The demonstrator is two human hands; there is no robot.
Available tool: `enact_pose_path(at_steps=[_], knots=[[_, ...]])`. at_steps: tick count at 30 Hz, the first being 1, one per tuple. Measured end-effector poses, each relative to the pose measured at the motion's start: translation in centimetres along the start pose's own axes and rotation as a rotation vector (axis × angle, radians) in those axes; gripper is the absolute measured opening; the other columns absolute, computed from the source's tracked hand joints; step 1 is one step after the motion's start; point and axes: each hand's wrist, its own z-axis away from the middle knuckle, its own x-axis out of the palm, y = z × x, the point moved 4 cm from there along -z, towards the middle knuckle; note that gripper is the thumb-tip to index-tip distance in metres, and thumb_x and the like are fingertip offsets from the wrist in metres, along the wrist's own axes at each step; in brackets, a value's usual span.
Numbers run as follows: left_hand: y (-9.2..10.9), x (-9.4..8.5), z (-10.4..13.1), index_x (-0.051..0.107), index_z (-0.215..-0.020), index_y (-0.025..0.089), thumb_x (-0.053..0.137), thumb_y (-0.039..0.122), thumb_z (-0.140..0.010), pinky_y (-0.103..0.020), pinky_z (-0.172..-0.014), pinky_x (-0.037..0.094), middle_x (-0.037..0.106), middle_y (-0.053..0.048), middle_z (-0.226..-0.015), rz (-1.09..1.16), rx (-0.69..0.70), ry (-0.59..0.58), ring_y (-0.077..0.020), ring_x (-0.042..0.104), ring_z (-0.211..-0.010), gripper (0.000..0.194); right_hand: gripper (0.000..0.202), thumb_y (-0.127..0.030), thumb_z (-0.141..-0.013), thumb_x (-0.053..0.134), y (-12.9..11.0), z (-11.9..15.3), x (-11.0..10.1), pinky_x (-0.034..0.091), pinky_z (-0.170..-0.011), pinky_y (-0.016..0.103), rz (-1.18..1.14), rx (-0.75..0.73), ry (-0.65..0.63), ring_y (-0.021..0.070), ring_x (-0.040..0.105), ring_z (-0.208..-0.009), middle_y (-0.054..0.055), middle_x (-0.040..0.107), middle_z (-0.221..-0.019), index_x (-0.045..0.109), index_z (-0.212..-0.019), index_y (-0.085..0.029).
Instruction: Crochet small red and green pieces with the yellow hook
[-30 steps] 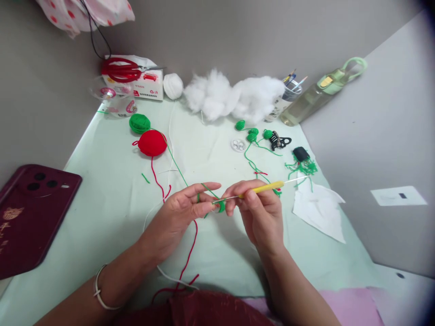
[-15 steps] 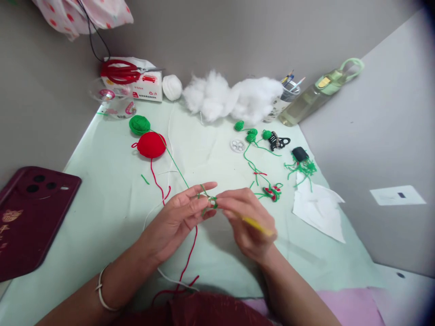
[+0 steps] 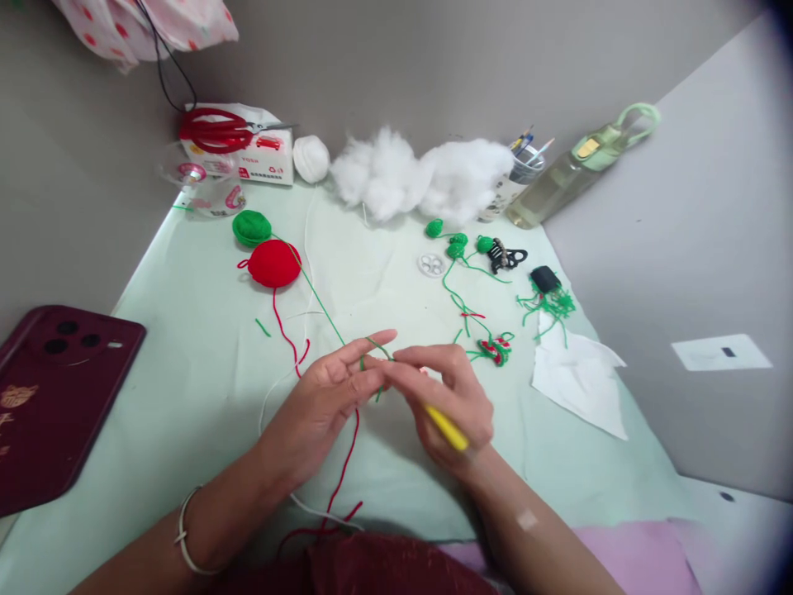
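Between the fingertips of my left hand (image 3: 328,392) green yarn (image 3: 380,347) is pinched, with a strand looped over the stretched index finger. That strand runs back to a green yarn ball (image 3: 252,228). My right hand (image 3: 449,397) is closed around a crochet hook with a yellow handle (image 3: 447,427); its tip is hidden among the fingers at the yarn. The fingertips of both hands meet there. Close behind the green ball's front side lies a red yarn ball (image 3: 274,264), its red strand passing under my left hand toward me.
White stuffing (image 3: 384,173) lies along the back wall beside a white yarn ball (image 3: 311,159). Red scissors (image 3: 216,130) rest on a box. Small green crocheted pieces (image 3: 457,246), a black hair clip (image 3: 506,256) and white paper (image 3: 573,372) lie right. A bottle (image 3: 563,182) leans there; a phone (image 3: 62,397) lies left.
My right hand has turned and shifted slightly left, so its fingers now overlap the left fingertips. The yellow handle points more steeply down toward me. My left hand has hardly moved.
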Motion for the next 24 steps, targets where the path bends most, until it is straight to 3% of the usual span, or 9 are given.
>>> enact_pose_path(at_steps=[2,6,10,16,24], knots=[[0.1,-0.1,-0.2,0.077,-0.13,0.023,0.084,0.027,-0.089,-0.028,-0.096,0.047,0.078,-0.003,-0.102,0.041,-0.034,-0.035,-0.0161,0.068,-0.098,0.042,0.026,-0.017,-0.101,0.063,0.8,-0.4,-0.4,0.063,-0.07,0.037,-0.172,0.142,0.074,0.0213,0.073,-0.086,0.006,0.079,-0.097,0.079,-0.115,-0.031],[0.5,-0.3,-0.4,0.082,-0.121,0.019,0.081,0.021,-0.089,-0.029,-0.094,0.049,0.078,-0.004,-0.096,0.105,-0.05,-0.046,-0.0171,0.069,-0.096,0.032,0.015,-0.029,-0.099,0.068,3.1,-0.8,-0.6,0.057,-0.058,0.031,-0.575,0.492,0.169,0.0153,0.066,-0.066,0.004,0.076,-0.087,0.081,-0.092,-0.025],[0.6,-0.2,-0.3,0.084,-0.114,0.019,0.08,0.023,-0.089,-0.031,-0.095,0.047,0.079,-0.005,-0.097,0.069,-0.019,-0.069,-0.0189,0.069,-0.097,0.026,0.017,-0.035,-0.094,0.075,4.1,-0.9,-0.2,0.052,-0.051,0.026,-0.816,0.681,0.163,0.0119,0.061,-0.057,0.001,0.072,-0.076,0.079,-0.083,-0.023],[0.3,-0.2,-0.3,0.082,-0.119,0.028,0.085,0.032,-0.086,-0.032,-0.087,0.044,0.076,-0.001,-0.089,-0.164,0.069,0.028,-0.0194,0.064,-0.09,0.033,0.011,-0.035,-0.096,0.075,3.6,-0.6,1.0,0.056,-0.066,0.025,-0.847,0.634,-0.002,0.011,0.066,-0.071,0.001,0.075,-0.09,0.084,-0.097,-0.028],[0.3,-0.7,-0.6,0.081,-0.116,0.028,0.085,0.027,-0.087,-0.027,-0.084,0.051,0.073,0.002,-0.091,-0.214,0.147,0.031,-0.0139,0.069,-0.084,0.029,0.01,-0.03,-0.096,0.075,3.2,-0.4,1.0,0.058,-0.07,0.028,-0.757,0.637,-0.038,0.0134,0.067,-0.076,0.002,0.075,-0.095,0.085,-0.099,-0.031]])
